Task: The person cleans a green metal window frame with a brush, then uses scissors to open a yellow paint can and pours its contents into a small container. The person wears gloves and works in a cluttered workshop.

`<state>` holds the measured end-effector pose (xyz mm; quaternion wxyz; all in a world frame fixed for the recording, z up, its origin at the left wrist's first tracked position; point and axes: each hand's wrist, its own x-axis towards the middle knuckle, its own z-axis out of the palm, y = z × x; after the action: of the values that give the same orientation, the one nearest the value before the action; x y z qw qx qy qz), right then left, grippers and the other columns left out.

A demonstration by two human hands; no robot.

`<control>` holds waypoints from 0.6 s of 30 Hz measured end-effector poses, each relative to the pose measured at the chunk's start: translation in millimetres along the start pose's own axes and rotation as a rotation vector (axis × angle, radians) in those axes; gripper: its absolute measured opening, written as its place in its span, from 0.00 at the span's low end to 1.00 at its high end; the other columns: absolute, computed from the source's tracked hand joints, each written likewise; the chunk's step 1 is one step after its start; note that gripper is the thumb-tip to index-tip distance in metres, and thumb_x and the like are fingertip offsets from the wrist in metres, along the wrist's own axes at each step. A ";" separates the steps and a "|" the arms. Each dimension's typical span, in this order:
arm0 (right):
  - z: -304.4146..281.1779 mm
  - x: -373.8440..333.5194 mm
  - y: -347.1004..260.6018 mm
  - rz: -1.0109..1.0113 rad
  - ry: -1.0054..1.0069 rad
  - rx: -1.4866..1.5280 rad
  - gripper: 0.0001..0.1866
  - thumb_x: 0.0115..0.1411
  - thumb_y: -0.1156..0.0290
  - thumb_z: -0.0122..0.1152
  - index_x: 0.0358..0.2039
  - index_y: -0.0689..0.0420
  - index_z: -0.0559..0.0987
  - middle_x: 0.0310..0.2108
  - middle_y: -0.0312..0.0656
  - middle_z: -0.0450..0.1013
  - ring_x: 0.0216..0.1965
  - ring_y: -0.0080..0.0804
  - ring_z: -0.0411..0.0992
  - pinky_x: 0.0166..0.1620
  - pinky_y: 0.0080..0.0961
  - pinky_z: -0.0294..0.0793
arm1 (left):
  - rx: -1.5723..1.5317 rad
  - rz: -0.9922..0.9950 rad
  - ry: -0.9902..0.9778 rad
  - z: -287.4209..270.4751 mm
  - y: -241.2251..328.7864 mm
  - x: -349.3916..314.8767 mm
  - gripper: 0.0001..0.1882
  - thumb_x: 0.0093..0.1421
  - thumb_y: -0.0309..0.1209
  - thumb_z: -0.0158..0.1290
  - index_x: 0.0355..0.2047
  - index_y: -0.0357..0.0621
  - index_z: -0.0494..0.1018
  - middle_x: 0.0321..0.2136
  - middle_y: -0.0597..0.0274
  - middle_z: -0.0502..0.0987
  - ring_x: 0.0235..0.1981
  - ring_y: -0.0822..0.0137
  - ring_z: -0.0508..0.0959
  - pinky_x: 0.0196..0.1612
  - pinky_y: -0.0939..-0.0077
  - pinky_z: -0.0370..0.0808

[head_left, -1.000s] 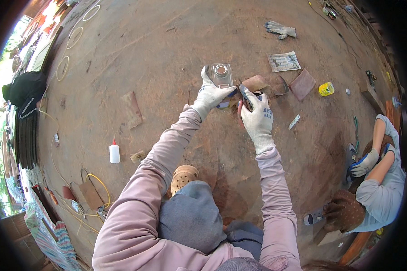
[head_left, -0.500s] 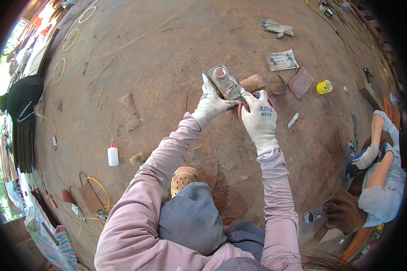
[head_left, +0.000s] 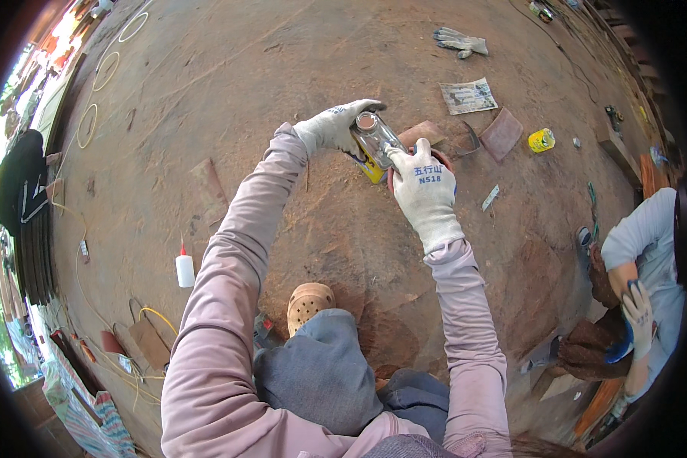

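A rectangular metal can with a round spout and a yellow side is tilted between my hands above the floor. My left hand, in a white glove with dark fingertips, is closed around the can's far left side. My right hand, in a similar glove, is at the can's right end. Its fingers are closed on a round, red-rimmed thing, mostly hidden by the glove. Just beyond lie a brownish sheet roll and a flat reddish-brown piece.
On the brown floor are a printed sheet, a loose glove, a yellow container and a white bottle with a red tip. Another person crouches at the right. Cables and a hose run along the left.
My left hand has swung over the can's far side, and the can has tilted, showing its yellow side. My right hand has shifted slightly left. The other person's arms have moved.
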<state>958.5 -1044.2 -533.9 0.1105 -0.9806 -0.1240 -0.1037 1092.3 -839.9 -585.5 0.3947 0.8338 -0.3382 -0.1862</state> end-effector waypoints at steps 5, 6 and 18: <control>-2.7 3.6 1.9 -0.066 0.000 -0.043 0.12 0.57 0.64 0.64 0.42 0.45 0.83 0.40 0.44 0.71 0.34 0.39 0.79 0.43 0.35 0.77 | -0.058 -0.070 -0.007 -4.7 2.3 5.5 0.51 0.33 0.25 0.76 0.60 0.50 0.66 0.55 0.60 0.75 0.58 0.60 0.73 0.62 0.63 0.72; -3.8 5.0 2.4 -0.084 -0.006 -0.056 0.12 0.57 0.64 0.63 0.43 0.46 0.82 0.40 0.45 0.71 0.32 0.39 0.80 0.42 0.36 0.77 | -0.068 -0.088 -0.002 -4.5 1.5 4.9 0.51 0.33 0.25 0.76 0.60 0.50 0.66 0.55 0.60 0.75 0.58 0.60 0.73 0.62 0.63 0.72; -10.5 11.4 2.3 -0.159 -0.089 -0.182 0.09 0.60 0.69 0.60 0.41 0.45 0.81 0.38 0.41 0.70 0.30 0.33 0.79 0.28 0.28 0.78 | 0.026 -0.105 -0.011 -1.9 -11.4 6.8 0.51 0.33 0.33 0.78 0.60 0.50 0.66 0.54 0.58 0.76 0.57 0.58 0.74 0.61 0.61 0.71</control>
<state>968.0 -1046.4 -521.7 0.0071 -0.9773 -0.1962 -0.0795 1102.8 -838.4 -593.6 0.3718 0.8544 -0.2983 -0.2068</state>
